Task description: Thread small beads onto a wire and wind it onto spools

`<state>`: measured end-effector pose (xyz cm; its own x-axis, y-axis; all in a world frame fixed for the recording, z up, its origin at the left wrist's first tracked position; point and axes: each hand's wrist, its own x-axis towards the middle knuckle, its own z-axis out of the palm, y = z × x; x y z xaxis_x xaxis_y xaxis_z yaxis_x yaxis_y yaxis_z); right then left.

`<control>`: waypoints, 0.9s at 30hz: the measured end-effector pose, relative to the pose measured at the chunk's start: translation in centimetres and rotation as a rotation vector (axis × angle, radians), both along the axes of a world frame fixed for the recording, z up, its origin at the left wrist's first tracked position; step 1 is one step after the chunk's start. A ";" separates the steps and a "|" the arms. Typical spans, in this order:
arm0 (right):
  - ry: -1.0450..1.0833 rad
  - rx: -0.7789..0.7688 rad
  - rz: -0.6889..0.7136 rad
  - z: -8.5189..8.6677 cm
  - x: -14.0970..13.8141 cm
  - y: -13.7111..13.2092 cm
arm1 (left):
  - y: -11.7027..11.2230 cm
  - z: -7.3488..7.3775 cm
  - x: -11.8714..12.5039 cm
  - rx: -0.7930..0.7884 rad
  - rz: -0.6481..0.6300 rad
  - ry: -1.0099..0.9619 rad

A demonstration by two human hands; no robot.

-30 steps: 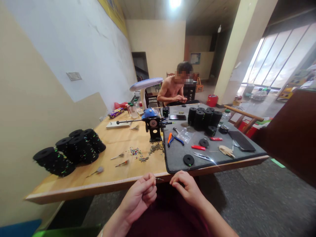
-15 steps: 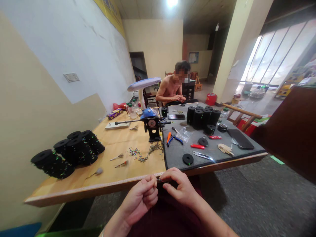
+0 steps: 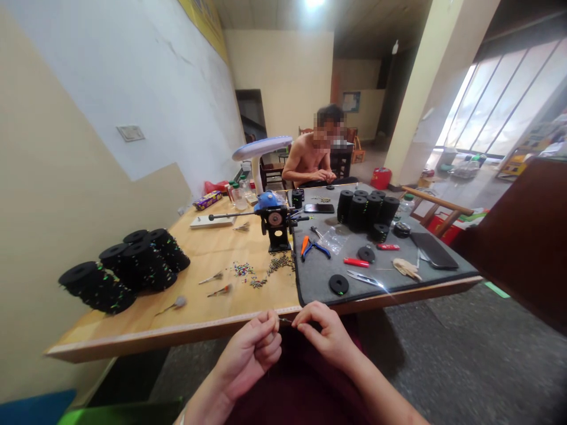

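Just in front of the table's near edge, my left hand (image 3: 256, 349) is closed, thumb and forefinger pinching one end of a thin, dark, wire-like piece (image 3: 284, 320). From the other side, the thumb and fingertips of my right hand (image 3: 326, 335) pinch its other end, so it spans the small gap between both hands. It is too small for me to tell its kind. Beyond my hands are a scatter of small metal bits (image 3: 280, 264), some coloured beads (image 3: 243, 269) and a flat black foam spool (image 3: 339, 284).
Stacked black spools (image 3: 146, 265) stand at the left, more (image 3: 372, 209) on the grey mat (image 3: 319, 277). A black hand-cranked device (image 3: 278, 227) is mid-table. Pliers (image 3: 314, 248), scissors (image 3: 365, 279) and red-handled tools (image 3: 355, 262) lie on the mat. A person (image 3: 310, 159) works across the table.
My fingertips have drawn slightly apart, and more of the thin piece shows between them. The view has shifted a little; the table items have not moved.
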<state>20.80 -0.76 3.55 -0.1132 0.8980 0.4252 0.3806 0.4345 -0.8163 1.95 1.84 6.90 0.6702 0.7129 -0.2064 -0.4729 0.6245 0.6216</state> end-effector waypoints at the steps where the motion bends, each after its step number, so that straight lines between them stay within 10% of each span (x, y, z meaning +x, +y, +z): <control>1: -0.005 -0.009 -0.011 -0.4 0.2 0.0 | 0.0 0.1 0.0 -0.001 0.003 0.003; 27: -0.018 0.013 0.040 0.6 -0.4 -0.1 | -0.2 0.5 0.2 0.009 -0.007 0.035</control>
<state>20.39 -0.91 4.16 -0.1570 0.8870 0.4342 0.3774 0.4602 -0.8036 2.15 1.67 7.39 0.6674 0.7104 -0.2234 -0.4465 0.6218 0.6434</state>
